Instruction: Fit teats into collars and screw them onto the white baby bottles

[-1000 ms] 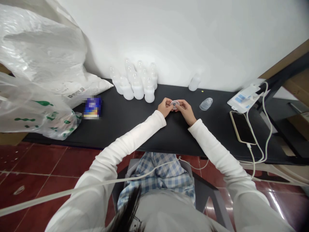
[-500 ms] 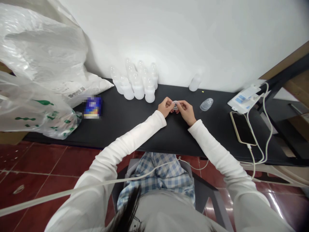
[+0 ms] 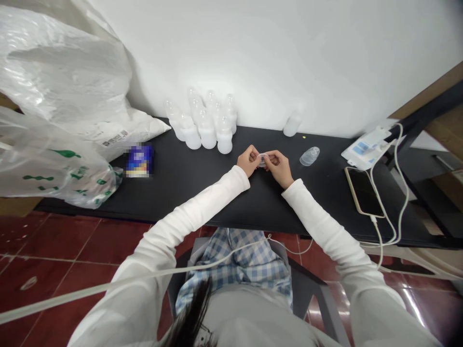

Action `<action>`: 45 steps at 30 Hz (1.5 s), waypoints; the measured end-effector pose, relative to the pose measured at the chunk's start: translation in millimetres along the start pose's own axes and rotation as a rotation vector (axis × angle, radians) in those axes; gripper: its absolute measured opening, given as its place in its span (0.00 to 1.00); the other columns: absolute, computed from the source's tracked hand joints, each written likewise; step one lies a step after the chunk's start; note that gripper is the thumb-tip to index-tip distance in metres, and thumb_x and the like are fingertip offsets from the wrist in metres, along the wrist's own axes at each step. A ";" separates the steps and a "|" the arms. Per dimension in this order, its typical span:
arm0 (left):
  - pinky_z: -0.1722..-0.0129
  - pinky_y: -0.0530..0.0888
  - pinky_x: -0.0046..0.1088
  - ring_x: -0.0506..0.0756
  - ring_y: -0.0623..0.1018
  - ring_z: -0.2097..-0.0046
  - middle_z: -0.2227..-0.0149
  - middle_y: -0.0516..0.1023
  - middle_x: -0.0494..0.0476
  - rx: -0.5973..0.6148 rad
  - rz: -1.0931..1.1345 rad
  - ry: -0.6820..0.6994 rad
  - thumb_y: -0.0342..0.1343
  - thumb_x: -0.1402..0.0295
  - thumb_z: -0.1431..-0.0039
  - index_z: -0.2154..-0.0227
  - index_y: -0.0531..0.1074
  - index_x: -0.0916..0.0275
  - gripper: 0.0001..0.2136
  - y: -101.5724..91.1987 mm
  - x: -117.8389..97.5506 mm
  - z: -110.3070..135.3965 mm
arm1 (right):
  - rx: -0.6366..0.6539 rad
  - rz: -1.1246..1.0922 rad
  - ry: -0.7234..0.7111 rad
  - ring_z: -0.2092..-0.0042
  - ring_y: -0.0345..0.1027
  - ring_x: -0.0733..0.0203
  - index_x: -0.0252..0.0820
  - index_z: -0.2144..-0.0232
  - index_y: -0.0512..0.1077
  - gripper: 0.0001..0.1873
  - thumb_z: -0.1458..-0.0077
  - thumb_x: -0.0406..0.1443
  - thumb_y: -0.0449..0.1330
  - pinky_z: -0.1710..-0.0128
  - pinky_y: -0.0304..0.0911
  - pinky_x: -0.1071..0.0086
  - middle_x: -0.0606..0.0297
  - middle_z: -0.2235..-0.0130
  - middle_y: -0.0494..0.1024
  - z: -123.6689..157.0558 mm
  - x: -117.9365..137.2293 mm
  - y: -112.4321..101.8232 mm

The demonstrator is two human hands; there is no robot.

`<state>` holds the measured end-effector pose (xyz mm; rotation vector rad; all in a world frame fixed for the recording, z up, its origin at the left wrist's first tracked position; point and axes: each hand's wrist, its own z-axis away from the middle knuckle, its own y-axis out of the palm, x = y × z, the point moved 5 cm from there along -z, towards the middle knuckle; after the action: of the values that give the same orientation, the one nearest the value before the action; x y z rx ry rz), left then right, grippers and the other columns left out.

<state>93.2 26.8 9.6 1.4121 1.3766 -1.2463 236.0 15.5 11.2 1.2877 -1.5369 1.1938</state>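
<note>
The left hand (image 3: 248,161) and the right hand (image 3: 280,168) of the person are meeting above the worktop (image 3: 188,188), and between them they are holding a small round clear piece (image 3: 263,161). The grip of each hand is closing on this piece: the fingertips are pinching it from the two sides, and partly they are hiding it, so its exact shape is not showing well. Both forearms are reaching forward in white sleeves (image 3: 202,200).

To the left of the hands and farther back, a group of white bottles (image 3: 207,137) with clear domed tops is standing upright, close together, near the wall (image 3: 275,58). One more white bottle (image 3: 290,126) is standing apart, behind the right hand and a little to its right. Nearer to this hand, a clear cap (image 3: 309,156) is lying on its side, and a tiny yellow bit (image 3: 304,137) is resting just behind it.

At the right end, a phone (image 3: 363,191) is lying with a white cable (image 3: 378,236) plugged in. At the left, a blue packet (image 3: 140,160), blurred, is lying beside a plastic bag with green print (image 3: 54,166).
</note>
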 end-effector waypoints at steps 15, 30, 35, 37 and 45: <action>0.65 0.73 0.22 0.45 0.74 0.70 0.71 0.72 0.47 -0.079 0.106 -0.101 0.65 0.78 0.50 0.68 0.68 0.62 0.11 1.9 15.4 -6.5 | 0.022 -0.115 0.003 0.67 0.75 0.62 0.45 0.62 0.76 0.28 0.56 0.57 0.70 0.63 0.76 0.63 0.64 0.65 0.81 -3.7 -3.7 -2.6; 0.65 0.73 0.24 0.46 0.73 0.71 0.71 0.74 0.46 -0.057 0.028 -0.054 0.65 0.76 0.50 0.67 0.68 0.61 0.12 1.0 18.4 -6.0 | -0.002 -0.035 0.012 0.73 0.73 0.63 0.45 0.64 0.73 0.29 0.58 0.58 0.70 0.69 0.75 0.64 0.68 0.72 0.77 -3.3 -6.8 -4.5; 0.67 0.73 0.23 0.45 0.72 0.73 0.70 0.74 0.46 -0.071 -0.010 -0.024 0.66 0.75 0.49 0.67 0.68 0.60 0.11 1.2 16.3 -4.1 | -0.041 -0.003 0.022 0.74 0.70 0.64 0.45 0.65 0.73 0.29 0.58 0.58 0.70 0.73 0.72 0.66 0.70 0.75 0.75 -1.9 -4.4 -3.7; 0.67 0.73 0.24 0.45 0.72 0.73 0.70 0.74 0.47 -0.069 -0.002 -0.020 0.66 0.74 0.49 0.66 0.68 0.61 0.12 1.5 15.7 -4.1 | -0.058 -0.003 0.029 0.75 0.70 0.65 0.45 0.65 0.72 0.29 0.59 0.59 0.70 0.74 0.71 0.67 0.71 0.75 0.74 -1.5 -3.8 -4.0; 0.66 0.75 0.23 0.45 0.75 0.71 0.70 0.73 0.47 -0.020 0.106 -0.060 0.65 0.75 0.49 0.65 0.68 0.61 0.11 5.1 14.8 -4.9 | -0.094 0.007 -0.010 0.76 0.67 0.66 0.45 0.66 0.72 0.28 0.57 0.59 0.69 0.76 0.68 0.68 0.71 0.76 0.72 -0.3 2.5 -7.0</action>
<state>97.8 34.2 -4.4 1.4042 1.2536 -1.1937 242.4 14.8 14.9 1.2295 -1.5861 1.1080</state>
